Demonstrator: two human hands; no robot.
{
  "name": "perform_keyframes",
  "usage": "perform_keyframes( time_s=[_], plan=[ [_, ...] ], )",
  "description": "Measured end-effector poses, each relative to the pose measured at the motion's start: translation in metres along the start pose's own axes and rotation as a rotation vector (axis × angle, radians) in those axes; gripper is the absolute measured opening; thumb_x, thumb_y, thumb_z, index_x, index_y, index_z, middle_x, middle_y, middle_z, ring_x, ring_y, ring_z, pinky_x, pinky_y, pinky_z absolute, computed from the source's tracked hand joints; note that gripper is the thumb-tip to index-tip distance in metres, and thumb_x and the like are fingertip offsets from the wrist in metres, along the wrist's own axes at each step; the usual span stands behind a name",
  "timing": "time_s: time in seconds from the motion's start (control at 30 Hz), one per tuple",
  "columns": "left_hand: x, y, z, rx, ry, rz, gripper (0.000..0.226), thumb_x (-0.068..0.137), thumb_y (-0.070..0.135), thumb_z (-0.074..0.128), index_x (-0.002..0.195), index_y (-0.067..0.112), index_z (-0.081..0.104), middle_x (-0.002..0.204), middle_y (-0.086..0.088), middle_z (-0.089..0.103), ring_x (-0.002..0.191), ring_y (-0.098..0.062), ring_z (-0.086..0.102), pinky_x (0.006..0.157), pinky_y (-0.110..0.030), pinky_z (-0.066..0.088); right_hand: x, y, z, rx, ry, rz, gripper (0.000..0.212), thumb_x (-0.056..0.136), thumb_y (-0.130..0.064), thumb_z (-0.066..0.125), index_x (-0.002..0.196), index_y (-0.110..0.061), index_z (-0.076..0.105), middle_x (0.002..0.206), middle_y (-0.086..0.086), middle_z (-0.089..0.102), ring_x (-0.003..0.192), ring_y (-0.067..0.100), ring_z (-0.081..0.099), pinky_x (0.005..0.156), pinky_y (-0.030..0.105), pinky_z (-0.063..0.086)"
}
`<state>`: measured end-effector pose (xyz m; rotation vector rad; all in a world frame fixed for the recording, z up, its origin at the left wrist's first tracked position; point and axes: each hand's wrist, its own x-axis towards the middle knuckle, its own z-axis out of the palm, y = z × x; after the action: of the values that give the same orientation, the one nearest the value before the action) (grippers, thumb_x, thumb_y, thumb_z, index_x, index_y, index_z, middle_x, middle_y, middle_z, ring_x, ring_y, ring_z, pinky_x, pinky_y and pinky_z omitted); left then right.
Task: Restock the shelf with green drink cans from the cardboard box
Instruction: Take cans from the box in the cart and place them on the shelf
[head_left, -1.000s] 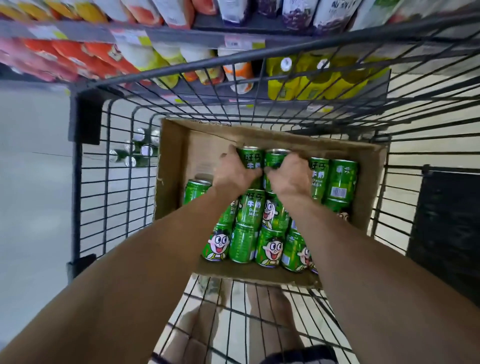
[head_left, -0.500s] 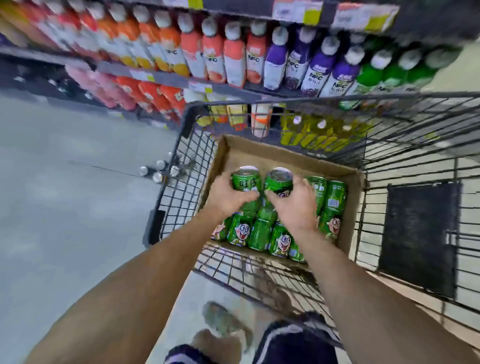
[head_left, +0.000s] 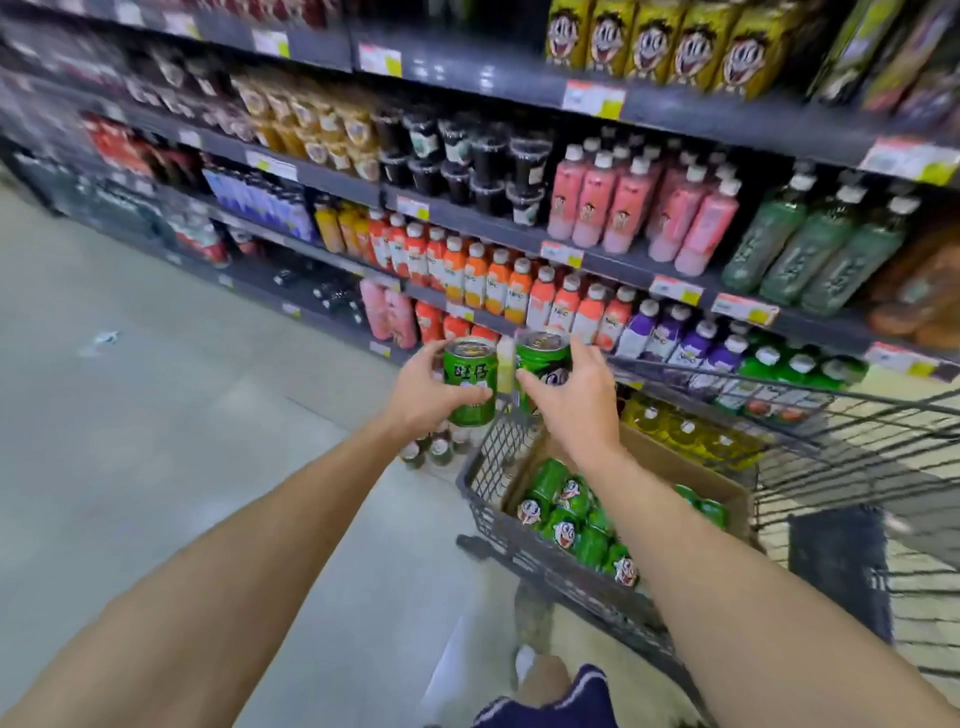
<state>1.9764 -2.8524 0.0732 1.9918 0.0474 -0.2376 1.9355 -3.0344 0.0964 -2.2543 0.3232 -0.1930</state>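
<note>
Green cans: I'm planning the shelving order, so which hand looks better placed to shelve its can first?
Probably the left hand. Its green can is upright beside the cart, toward open floor. The right hand holds its can above the cart's rim. Both look about equally far from the shelves.

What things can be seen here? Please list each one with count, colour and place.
held cans: two, green; left one, right one, above the cart's front edge
box: one, brown cardboard, in the cart
boxed cans: several, green, lying in the box
cart: one, dark wire, at right
shelves: dark, several tiers, full of coloured bottles
floor: grey, at left
left hand: fingers round the left can
right hand: fingers round the right can
</note>
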Motion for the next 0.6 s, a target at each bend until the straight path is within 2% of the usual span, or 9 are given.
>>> perform_keyframes(
  time_s=[0.03, 0.1, 0.17, 0.23, 0.3, 0.37, 0.5, 0.6],
  plan=[
    [-0.004, 0.007, -0.019, -0.012, 0.023, 0.013, 0.074, 0.064, 0.018, 0.089, 0.128, 0.015, 0.053, 0.113, 0.001, 0.064, 0.099, -0.013, 0.064, 0.08, -0.023, 0.054, -0.001, -0.02, -0.003, 0.014, 0.008, -0.034, 0.078, 0.082, -0.051, 0.072, 0.146, -0.017, 0.043, 0.139, 0.006, 0.052, 0.132, 0.028, 0.045, 0.105, 0.045, 0.043],
    [-0.009, 0.023, -0.055, -0.016, 0.095, 0.055, 0.073, 0.063, 0.025, 0.09, 0.126, 0.018, 0.055, 0.113, 0.004, 0.065, 0.101, -0.012, 0.064, 0.085, -0.026, 0.053, -0.001, -0.059, -0.009, 0.067, 0.004, -0.088, 0.072, 0.084, -0.046, 0.073, 0.144, -0.016, 0.045, 0.12, 0.001, 0.059, 0.119, 0.022, 0.053, 0.096, 0.033, 0.045],
    [-0.011, 0.037, -0.087, -0.017, 0.162, 0.094, 0.076, 0.06, 0.042, 0.09, 0.126, 0.024, 0.055, 0.117, 0.006, 0.065, 0.103, -0.009, 0.064, 0.088, -0.028, 0.053, -0.001, -0.095, -0.014, 0.115, -0.007, -0.136, 0.063, 0.087, -0.038, 0.072, 0.141, -0.015, 0.048, 0.099, -0.006, 0.05, 0.096, 0.013, 0.051, 0.081, 0.025, 0.04],
    [-0.01, 0.048, -0.114, -0.013, 0.213, 0.13, 0.095, 0.051, 0.065, 0.086, 0.131, 0.027, 0.053, 0.121, 0.006, 0.065, 0.107, -0.011, 0.064, 0.09, -0.035, 0.056, 0.004, -0.125, -0.016, 0.129, -0.01, -0.198, 0.056, 0.088, -0.036, 0.073, 0.135, -0.014, 0.051, 0.094, -0.008, 0.047, 0.09, 0.012, 0.05, 0.077, 0.024, 0.038],
    [-0.005, 0.057, -0.137, -0.027, 0.252, 0.169, 0.098, 0.05, 0.071, 0.083, 0.132, 0.029, 0.053, 0.123, 0.006, 0.065, 0.108, -0.013, 0.064, 0.087, -0.039, 0.057, 0.011, -0.154, -0.012, 0.14, -0.013, -0.266, 0.051, 0.087, -0.035, 0.074, 0.129, -0.014, 0.055, 0.094, -0.011, 0.049, 0.093, 0.011, 0.053, 0.077, 0.023, 0.039],
    [-0.002, 0.068, -0.155, -0.041, 0.271, 0.19, 0.092, 0.054, 0.068, 0.083, 0.132, 0.03, 0.053, 0.123, 0.006, 0.064, 0.107, -0.013, 0.064, 0.087, -0.039, 0.057, 0.021, -0.177, -0.006, 0.157, -0.017, -0.297, 0.052, 0.086, -0.033, 0.075, 0.13, -0.013, 0.056, 0.095, -0.013, 0.049, 0.091, 0.008, 0.05, 0.078, 0.021, 0.039],
    [0.021, 0.08, -0.185, -0.056, 0.294, 0.231, 0.067, 0.067, 0.041, 0.086, 0.126, 0.026, 0.057, 0.109, 0.008, 0.068, 0.094, -0.007, 0.068, 0.074, -0.024, 0.057, 0.055, -0.209, 0.012, 0.163, -0.014, -0.373, 0.052, 0.084, -0.032, 0.077, 0.128, -0.014, 0.058, 0.097, -0.012, 0.051, 0.098, 0.009, 0.056, 0.079, 0.02, 0.039],
    [0.05, 0.089, -0.208, -0.005, 0.278, 0.233, 0.063, 0.069, 0.039, 0.086, 0.123, 0.025, 0.056, 0.107, 0.01, 0.068, 0.092, -0.005, 0.068, 0.069, -0.018, 0.054, 0.092, -0.226, 0.03, 0.171, -0.018, -0.39, 0.051, 0.082, -0.034, 0.078, 0.126, -0.016, 0.059, 0.098, -0.012, 0.054, 0.094, 0.006, 0.054, 0.079, 0.02, 0.04]
  ],
)
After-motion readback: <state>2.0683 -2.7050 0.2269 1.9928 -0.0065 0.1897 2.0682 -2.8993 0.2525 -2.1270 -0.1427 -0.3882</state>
